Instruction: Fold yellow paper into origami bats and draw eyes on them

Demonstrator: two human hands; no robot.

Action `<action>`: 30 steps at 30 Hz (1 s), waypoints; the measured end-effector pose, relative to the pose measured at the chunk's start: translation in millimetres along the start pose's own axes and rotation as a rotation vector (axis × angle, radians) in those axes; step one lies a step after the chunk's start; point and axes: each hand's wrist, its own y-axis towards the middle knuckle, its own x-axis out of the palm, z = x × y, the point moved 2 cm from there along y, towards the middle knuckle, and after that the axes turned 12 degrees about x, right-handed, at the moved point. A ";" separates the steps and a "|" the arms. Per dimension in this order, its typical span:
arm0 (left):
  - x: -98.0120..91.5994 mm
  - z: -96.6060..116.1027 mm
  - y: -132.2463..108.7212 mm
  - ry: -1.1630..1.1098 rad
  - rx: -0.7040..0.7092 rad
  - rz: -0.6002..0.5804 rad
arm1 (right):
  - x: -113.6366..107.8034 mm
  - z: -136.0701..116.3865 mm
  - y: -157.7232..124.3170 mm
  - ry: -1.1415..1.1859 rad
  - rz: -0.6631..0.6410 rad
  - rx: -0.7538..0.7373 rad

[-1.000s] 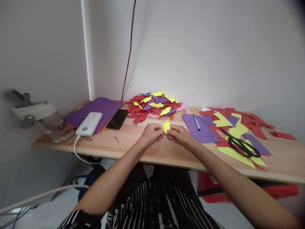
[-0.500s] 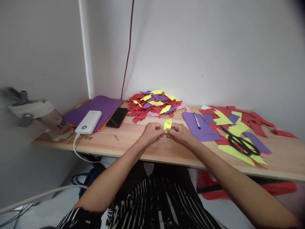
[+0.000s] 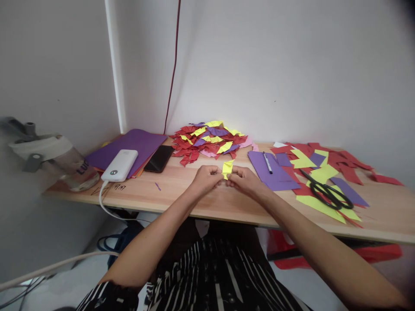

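Note:
Between my two hands is a small creased piece of yellow paper point(image 3: 228, 166), held just above the desk. My left hand point(image 3: 208, 178) pinches its left side with closed fingers. On the opposite side, my right hand point(image 3: 242, 178) grips it between thumb and fingers. Behind the hands lies a heap of folded red, yellow, purple and pink paper pieces point(image 3: 207, 140) against the wall. Just right of my right hand, a purple paper sheet point(image 3: 259, 168) carries a pen point(image 3: 268, 163).
Black-handled scissors point(image 3: 327, 194) rest on loose yellow, red and purple paper scraps point(image 3: 324, 174) at the right. To the left are a black phone point(image 3: 158, 158), a white power bank point(image 3: 119, 165) with its cable, purple sheets point(image 3: 142, 140) and a clear bottle point(image 3: 68, 166) near the wall.
The hands and the yellow paper stay almost in place, with only a slight shift of the fingers. The whole view has moved a little.

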 end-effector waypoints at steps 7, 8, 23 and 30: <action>0.5 1.2 0.5 -0.008 0.000 0.021 | -2.1 0.9 -0.2 0.019 -0.005 -0.003; 0.7 1.2 0.5 -0.008 0.001 0.020 | -2.3 0.9 -0.1 0.019 -0.004 -0.004; 0.4 0.8 -0.7 0.038 0.000 0.003 | -1.9 2.7 1.1 0.039 0.017 0.009; 0.4 3.5 -0.9 0.044 0.010 0.032 | -3.3 3.6 -0.6 0.016 -0.022 -0.011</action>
